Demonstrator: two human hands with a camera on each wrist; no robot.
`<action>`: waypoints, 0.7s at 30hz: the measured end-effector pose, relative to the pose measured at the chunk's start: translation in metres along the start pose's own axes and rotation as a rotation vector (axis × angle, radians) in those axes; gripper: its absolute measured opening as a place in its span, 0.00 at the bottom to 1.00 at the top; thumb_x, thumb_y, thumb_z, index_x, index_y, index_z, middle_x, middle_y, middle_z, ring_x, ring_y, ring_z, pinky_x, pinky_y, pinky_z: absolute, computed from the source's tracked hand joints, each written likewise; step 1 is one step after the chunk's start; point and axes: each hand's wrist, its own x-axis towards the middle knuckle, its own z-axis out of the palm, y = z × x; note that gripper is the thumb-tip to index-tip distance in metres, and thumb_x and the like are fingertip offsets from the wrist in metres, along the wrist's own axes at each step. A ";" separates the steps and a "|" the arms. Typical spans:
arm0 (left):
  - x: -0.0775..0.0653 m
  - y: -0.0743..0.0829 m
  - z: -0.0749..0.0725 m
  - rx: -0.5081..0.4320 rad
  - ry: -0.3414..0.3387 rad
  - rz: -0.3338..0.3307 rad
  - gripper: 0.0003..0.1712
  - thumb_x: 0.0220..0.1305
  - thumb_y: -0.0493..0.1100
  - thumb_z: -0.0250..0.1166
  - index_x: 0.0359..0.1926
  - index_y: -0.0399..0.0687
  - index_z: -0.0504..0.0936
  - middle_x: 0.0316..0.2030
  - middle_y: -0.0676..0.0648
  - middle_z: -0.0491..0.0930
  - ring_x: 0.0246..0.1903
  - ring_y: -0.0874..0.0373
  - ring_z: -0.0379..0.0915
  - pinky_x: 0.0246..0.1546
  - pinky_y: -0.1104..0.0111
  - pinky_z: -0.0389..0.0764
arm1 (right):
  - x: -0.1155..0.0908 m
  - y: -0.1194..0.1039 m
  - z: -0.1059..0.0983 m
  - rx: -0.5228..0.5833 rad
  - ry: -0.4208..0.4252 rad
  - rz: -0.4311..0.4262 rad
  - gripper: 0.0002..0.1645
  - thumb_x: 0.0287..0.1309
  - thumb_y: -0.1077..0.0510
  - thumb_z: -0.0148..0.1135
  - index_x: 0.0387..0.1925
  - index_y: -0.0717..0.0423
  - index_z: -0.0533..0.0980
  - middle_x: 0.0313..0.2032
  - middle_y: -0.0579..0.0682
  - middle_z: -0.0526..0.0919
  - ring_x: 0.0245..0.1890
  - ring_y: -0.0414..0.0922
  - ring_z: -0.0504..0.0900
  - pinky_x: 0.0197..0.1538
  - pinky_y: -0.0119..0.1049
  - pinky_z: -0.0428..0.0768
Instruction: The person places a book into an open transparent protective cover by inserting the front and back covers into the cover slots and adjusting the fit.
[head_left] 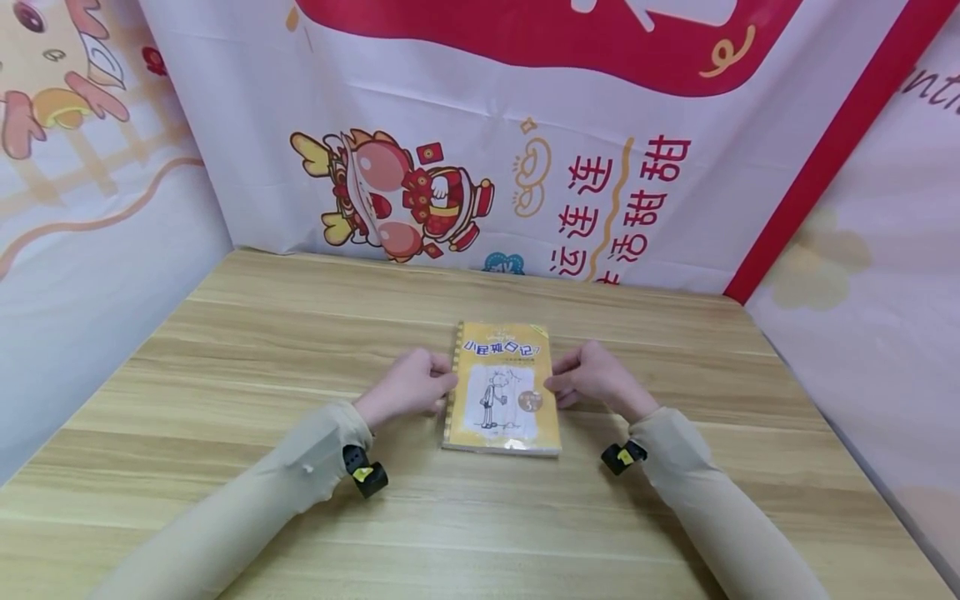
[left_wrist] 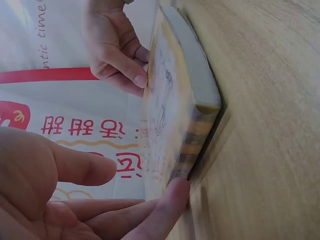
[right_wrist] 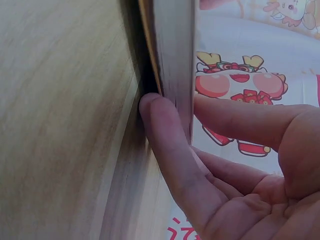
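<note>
A yellow paperback book (head_left: pixel 501 392) lies face up on the wooden table, with a cartoon figure and Chinese title on its cover. My right hand (head_left: pixel 596 379) pinches its page edge: the thumb is at the cover's rim and a fingertip (right_wrist: pixel 162 112) reaches under the lower edge. On the opposite side, my left hand (head_left: pixel 412 383) is at the striped spine (left_wrist: pixel 192 142). One fingertip (left_wrist: pixel 177 192) touches the spine low down, while the left thumb (left_wrist: pixel 90 167) stands apart from the cover.
The wooden table (head_left: pixel 300 517) extends around the book. Behind it hangs a white and red printed cloth (head_left: pixel 450 100) with a cartoon dragon, and more printed cloth (head_left: pixel 862 275) closes off the sides. Black wrist straps (head_left: pixel 365 473) sit by both sleeves.
</note>
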 end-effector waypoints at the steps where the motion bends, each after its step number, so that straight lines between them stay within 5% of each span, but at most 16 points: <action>1: -0.001 0.001 0.000 0.013 0.003 0.005 0.08 0.66 0.39 0.57 0.36 0.40 0.81 0.28 0.41 0.78 0.20 0.55 0.74 0.22 0.69 0.77 | 0.000 0.000 0.000 -0.007 0.002 0.002 0.13 0.54 0.65 0.66 0.43 0.64 0.80 0.36 0.55 0.83 0.32 0.48 0.84 0.37 0.39 0.82; 13: -0.001 0.003 0.003 0.115 -0.018 0.058 0.10 0.67 0.43 0.57 0.39 0.43 0.82 0.25 0.44 0.78 0.18 0.55 0.72 0.17 0.72 0.71 | -0.004 0.005 -0.001 -0.212 0.071 -0.021 0.11 0.49 0.63 0.70 0.38 0.59 0.81 0.30 0.51 0.82 0.28 0.47 0.82 0.31 0.36 0.81; 18: -0.003 0.001 0.002 0.171 0.006 0.092 0.11 0.68 0.44 0.56 0.33 0.42 0.80 0.19 0.48 0.72 0.16 0.61 0.63 0.17 0.72 0.66 | -0.007 0.000 -0.001 -0.202 0.037 0.000 0.15 0.52 0.61 0.68 0.43 0.61 0.79 0.32 0.54 0.81 0.29 0.48 0.81 0.33 0.37 0.81; 21: -0.005 0.001 -0.001 0.165 0.031 0.100 0.11 0.68 0.43 0.56 0.37 0.41 0.80 0.24 0.49 0.74 0.19 0.60 0.66 0.19 0.72 0.70 | -0.010 -0.004 -0.002 -0.192 0.036 -0.001 0.20 0.52 0.59 0.68 0.48 0.62 0.76 0.35 0.55 0.79 0.32 0.49 0.81 0.35 0.38 0.81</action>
